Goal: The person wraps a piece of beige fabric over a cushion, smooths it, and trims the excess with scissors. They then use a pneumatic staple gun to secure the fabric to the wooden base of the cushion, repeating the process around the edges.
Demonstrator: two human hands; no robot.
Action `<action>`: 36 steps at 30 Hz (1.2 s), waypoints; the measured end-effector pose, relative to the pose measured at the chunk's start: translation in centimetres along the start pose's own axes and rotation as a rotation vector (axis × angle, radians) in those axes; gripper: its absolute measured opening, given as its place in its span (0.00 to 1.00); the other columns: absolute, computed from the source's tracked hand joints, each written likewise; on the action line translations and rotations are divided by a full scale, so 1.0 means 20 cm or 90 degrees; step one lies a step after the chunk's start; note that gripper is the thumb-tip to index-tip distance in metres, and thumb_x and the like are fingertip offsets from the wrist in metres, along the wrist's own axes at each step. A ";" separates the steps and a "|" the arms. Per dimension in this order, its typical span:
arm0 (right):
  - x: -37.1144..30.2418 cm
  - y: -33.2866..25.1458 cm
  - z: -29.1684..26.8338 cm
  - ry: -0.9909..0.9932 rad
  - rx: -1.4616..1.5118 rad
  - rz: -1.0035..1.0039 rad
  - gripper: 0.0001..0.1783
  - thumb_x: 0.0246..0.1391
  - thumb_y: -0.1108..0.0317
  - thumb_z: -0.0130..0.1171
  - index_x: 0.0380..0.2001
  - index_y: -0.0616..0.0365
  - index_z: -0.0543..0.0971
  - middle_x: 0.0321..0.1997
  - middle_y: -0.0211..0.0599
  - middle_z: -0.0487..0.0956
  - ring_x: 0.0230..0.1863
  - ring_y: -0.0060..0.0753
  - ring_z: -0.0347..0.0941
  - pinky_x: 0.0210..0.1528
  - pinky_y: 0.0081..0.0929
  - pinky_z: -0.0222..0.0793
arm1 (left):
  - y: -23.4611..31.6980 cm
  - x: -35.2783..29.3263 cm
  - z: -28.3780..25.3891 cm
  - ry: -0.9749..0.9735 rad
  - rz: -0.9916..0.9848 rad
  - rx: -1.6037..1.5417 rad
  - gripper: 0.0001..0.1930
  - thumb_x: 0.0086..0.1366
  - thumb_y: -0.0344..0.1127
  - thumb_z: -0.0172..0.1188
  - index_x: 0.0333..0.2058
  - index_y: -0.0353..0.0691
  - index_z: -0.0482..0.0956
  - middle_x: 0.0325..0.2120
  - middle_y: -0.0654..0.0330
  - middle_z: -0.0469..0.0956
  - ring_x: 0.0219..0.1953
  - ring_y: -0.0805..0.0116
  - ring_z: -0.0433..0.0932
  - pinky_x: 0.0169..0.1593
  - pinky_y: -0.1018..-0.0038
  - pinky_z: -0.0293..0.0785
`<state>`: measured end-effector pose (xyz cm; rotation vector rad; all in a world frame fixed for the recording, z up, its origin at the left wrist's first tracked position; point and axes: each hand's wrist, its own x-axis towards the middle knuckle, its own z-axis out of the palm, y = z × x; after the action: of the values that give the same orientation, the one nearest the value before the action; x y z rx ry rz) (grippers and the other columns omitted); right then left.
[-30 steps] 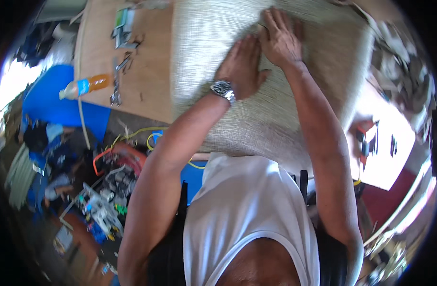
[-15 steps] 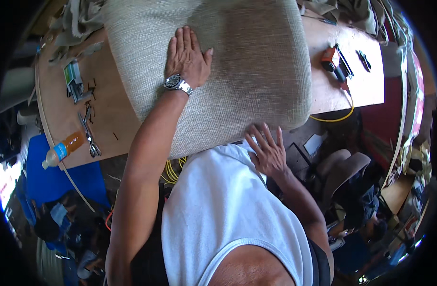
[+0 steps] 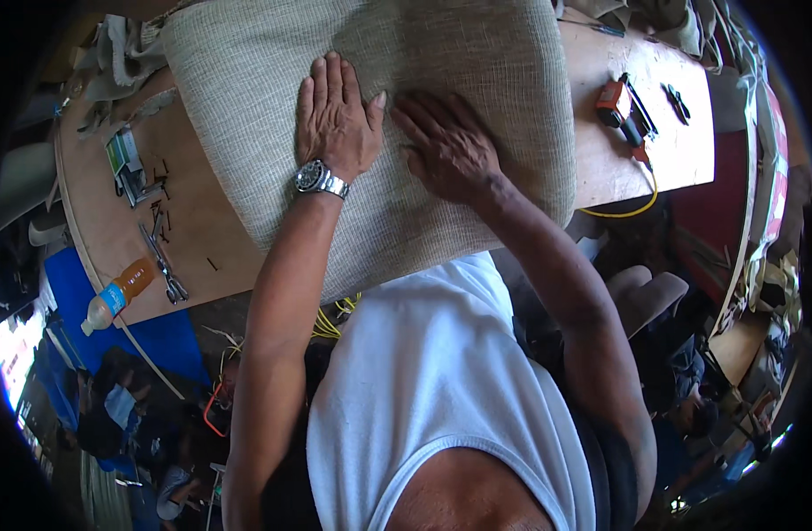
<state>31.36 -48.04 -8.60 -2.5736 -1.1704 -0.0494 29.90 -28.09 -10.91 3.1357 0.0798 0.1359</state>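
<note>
- The fabric-covered cushion (image 3: 379, 203), in beige woven cloth, lies on the wooden tabletop (image 3: 202, 190), its near edge close to the white shirt (image 3: 441, 354).
- The left hand (image 3: 342, 128) rests flat on it, fingers extended and nearly together, thumb spread, gripping nothing.
- The right hand (image 3: 450, 155) lies palm down just beside it, fingers a little parted, likewise holding nothing.
- Uneven pressure between the palms could ruck the cloth or skew the cushion.
- The metal wristwatch (image 3: 310, 176) might snag the weave (its band sits very near the cloth) if that wrist drags.
- A sideways shove could send the plastic bottle (image 3: 121, 296), lying at the left edge, to the floor.
- An arm catching the yellow hose (image 3: 640, 211) might pull down the orange-and-black staple gun (image 3: 623, 106).
</note>
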 end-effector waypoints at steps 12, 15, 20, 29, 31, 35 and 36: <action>0.66 0.24 0.15 -0.103 -0.069 -0.014 0.34 0.69 0.52 0.42 0.75 0.50 0.58 0.81 0.25 0.53 0.81 0.27 0.41 0.82 0.40 0.32 | 0.01 0.01 -0.07 -0.071 0.014 -0.032 0.36 0.74 0.50 0.45 0.72 0.33 0.54 0.75 0.49 0.52 0.78 0.55 0.46 0.77 0.57 0.39; 0.74 0.22 0.14 -0.135 -0.077 0.000 0.35 0.70 0.51 0.40 0.75 0.52 0.57 0.81 0.25 0.50 0.82 0.27 0.39 0.82 0.39 0.30 | 0.02 0.00 -0.09 -0.086 -0.002 -0.043 0.36 0.74 0.50 0.44 0.72 0.33 0.54 0.75 0.48 0.51 0.78 0.54 0.45 0.77 0.56 0.39; 0.91 0.24 0.17 -0.099 -0.073 0.011 0.35 0.71 0.50 0.38 0.75 0.55 0.56 0.79 0.28 0.53 0.81 0.29 0.39 0.82 0.39 0.29 | 0.03 0.03 -0.12 -0.105 -0.014 -0.030 0.36 0.74 0.51 0.43 0.72 0.33 0.55 0.75 0.47 0.51 0.78 0.53 0.45 0.77 0.54 0.41; 0.94 0.29 0.22 0.015 -0.061 0.014 0.37 0.68 0.48 0.41 0.73 0.56 0.59 0.79 0.35 0.57 0.79 0.37 0.48 0.80 0.44 0.37 | -0.25 0.49 -0.29 0.086 -0.026 -0.194 0.27 0.65 0.38 0.62 0.61 0.38 0.72 0.60 0.48 0.75 0.65 0.48 0.69 0.66 0.52 0.66; 0.96 0.28 0.22 0.040 -0.066 0.002 0.38 0.67 0.47 0.41 0.73 0.57 0.60 0.78 0.38 0.58 0.79 0.39 0.49 0.80 0.45 0.38 | -0.35 0.75 -0.31 0.198 0.005 -0.057 0.24 0.63 0.38 0.64 0.58 0.40 0.74 0.54 0.51 0.78 0.60 0.50 0.73 0.61 0.53 0.69; 0.98 0.30 0.23 0.038 -0.011 0.019 0.38 0.66 0.48 0.43 0.72 0.59 0.61 0.78 0.42 0.59 0.79 0.42 0.50 0.79 0.48 0.42 | -0.38 1.02 -0.28 0.130 0.011 0.083 0.19 0.62 0.41 0.66 0.50 0.43 0.76 0.47 0.55 0.79 0.53 0.54 0.75 0.55 0.54 0.71; 0.98 0.30 0.24 0.031 0.001 0.028 0.38 0.65 0.48 0.43 0.72 0.60 0.62 0.78 0.43 0.59 0.79 0.43 0.50 0.79 0.48 0.42 | -0.37 1.04 -0.26 0.100 0.014 0.108 0.17 0.62 0.41 0.66 0.48 0.44 0.77 0.45 0.56 0.79 0.52 0.55 0.75 0.54 0.54 0.71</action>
<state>48.39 -35.93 -11.67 -2.5807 -1.0957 -0.1000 49.74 -19.65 -4.01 3.2891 0.0586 0.3951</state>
